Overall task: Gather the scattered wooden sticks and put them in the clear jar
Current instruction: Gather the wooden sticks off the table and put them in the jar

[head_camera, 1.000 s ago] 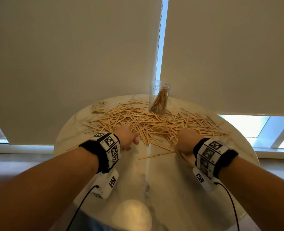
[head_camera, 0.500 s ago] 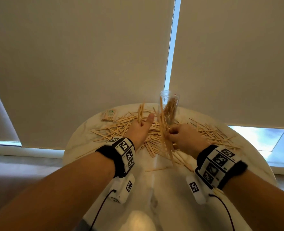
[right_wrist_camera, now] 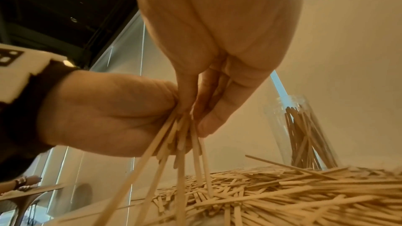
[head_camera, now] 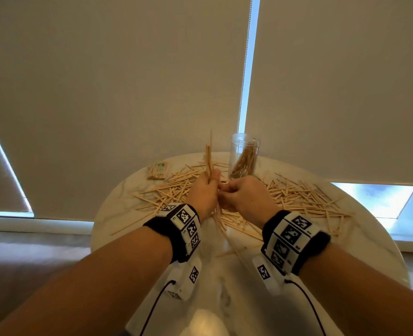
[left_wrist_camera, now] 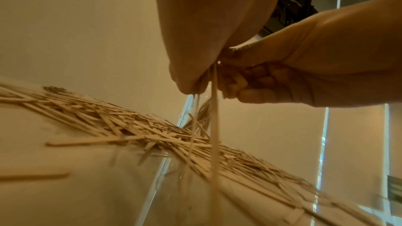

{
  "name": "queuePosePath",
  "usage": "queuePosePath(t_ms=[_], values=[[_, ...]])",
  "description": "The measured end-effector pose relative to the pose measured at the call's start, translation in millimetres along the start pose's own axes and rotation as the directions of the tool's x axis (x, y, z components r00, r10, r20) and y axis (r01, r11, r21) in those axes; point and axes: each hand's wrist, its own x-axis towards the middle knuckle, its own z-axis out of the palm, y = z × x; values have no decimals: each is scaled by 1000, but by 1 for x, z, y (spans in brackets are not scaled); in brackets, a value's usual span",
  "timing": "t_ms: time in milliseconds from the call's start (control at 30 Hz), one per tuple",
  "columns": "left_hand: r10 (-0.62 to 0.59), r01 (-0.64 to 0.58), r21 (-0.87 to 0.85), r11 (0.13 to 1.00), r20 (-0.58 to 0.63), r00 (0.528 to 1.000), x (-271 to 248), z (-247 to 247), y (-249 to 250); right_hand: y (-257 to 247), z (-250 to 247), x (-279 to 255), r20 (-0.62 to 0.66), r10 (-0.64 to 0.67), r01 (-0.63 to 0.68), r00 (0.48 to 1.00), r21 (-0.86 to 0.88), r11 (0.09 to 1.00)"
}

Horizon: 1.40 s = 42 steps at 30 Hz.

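Between both hands' fingers (right_wrist_camera: pixel 219 109), upright wooden sticks (head_camera: pixel 209 161), beside clear jar (head_camera: pixel 244 156).

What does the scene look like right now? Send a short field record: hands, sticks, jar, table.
left hand: grips an upright bundle of sticks
right hand: pressed against the left, fingers curled on the same bundle
jar: upright, open, partly filled with sticks, behind the hands
loose sticks: many, spread across the table on both sides
table: round, pale marble top
small packet: far left of the table
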Motion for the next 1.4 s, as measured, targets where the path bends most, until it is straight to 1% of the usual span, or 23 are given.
queuePosePath(t_ms=[67, 167, 267, 367, 467, 567, 633, 700, 767, 800, 900, 933, 1000, 1067, 1100, 1133, 1167, 1200, 1233, 1267, 1300, 1333, 1400], values=[[12, -15, -38, 999, -65, 998, 4, -6, 1, -2, 1, -2, -11, -3, 2, 1000, -79, 997], [22, -36, -166, 986, -87, 996, 7, -12, 3, -2, 3, -5, 18, 11, -8, 1000, -194, 981], [-42, 39, -366, 930, 0, 999, 3, -12, 8, -5, 5, -6, 159, -19, 61, 987, -262, 963], [-51, 96, -568, 817, 95, 994, -4, -10, 14, -9, 7, -9, 165, -120, 168, 979, -318, 933], [-62, 59, -627, 777, 17, 998, -2, -12, 20, -12, 11, -16, 135, -161, 192, 978, -260, 946], [-66, 1, -590, 807, -88, 994, 5, -14, 21, -11, 12, -20, 266, -77, 130, 961, -185, 974], [-65, 17, -620, 785, -55, 996, 3, -12, 20, -8, 11, -20, 294, -54, 101, 954, -146, 984], [-60, 68, -649, 757, 35, 998, -2, -8, 18, -5, 10, -19, 221, -25, 47, 975, -93, 995], [-45, 78, -613, 786, 70, 997, -4, -6, 16, -4, 10, -19, 203, -7, 4, 979, 17, 1000], [-36, 64, -568, 820, 61, 997, -4, -8, 16, -5, 8, -19, 216, -16, 14, 976, 11, 1000], [-2, 20, -348, 937, 51, 999, -2, -20, 11, -13, -15, -14, 221, -5, 55, 975, -221, 974], [17, 2, -256, 967, 72, 997, -3, -24, 7, -18, -24, -10, 171, -14, 50, 985, -210, 976], [52, -37, -93, 995, 160, 986, -8, -26, -1, -33, -44, 1, -5, -48, 48, 999, -63, 997], [56, -60, 10, 998, 248, 967, -15, -21, -4, -47, -59, 13, -177, -60, 73, 982, 69, 995], [56, -70, 36, 997, 289, 956, -18, -18, -4, -50, -63, 19, -220, -75, 91, 973, 64, 994], [60, -76, 36, 996, 333, 941, -22, -13, -3, -54, -65, 22, -220, -107, 111, 970, 6, 994], [68, -80, 15, 997, 370, 927, -25, -8, -1, -56, -64, 24, -139, -116, 100, 983, -120, 988], [79, -81, -10, 997, 394, 916, -27, -3, 0, -58, -60, 23, -2, -89, 86, 996, -252, 964], [86, -83, -25, 996, 406, 910, -29, 0, 1, -52, -54, 27, 115, -49, 90, 992, -377, 922], [83, -80, -23, 997, 410, 908, -30, 3, 2, -48, -50, 28, 169, -15, 88, 985, -432, 898], [74, -75, -12, 997, 414, 907, -31, 5, 3, -42, -48, 29, 154, 11, 52, 988, -395, 917], [72, -78, -3, 997, 415, 907, -32, 5, 3, -37, -47, 32, 86, 1, 28, 996, -327, 945], [97, -111, 6, 994, 427, 899, -32, 5, 2, -31, -51, 34, -110, -75, 36, 991, -323, 946]])
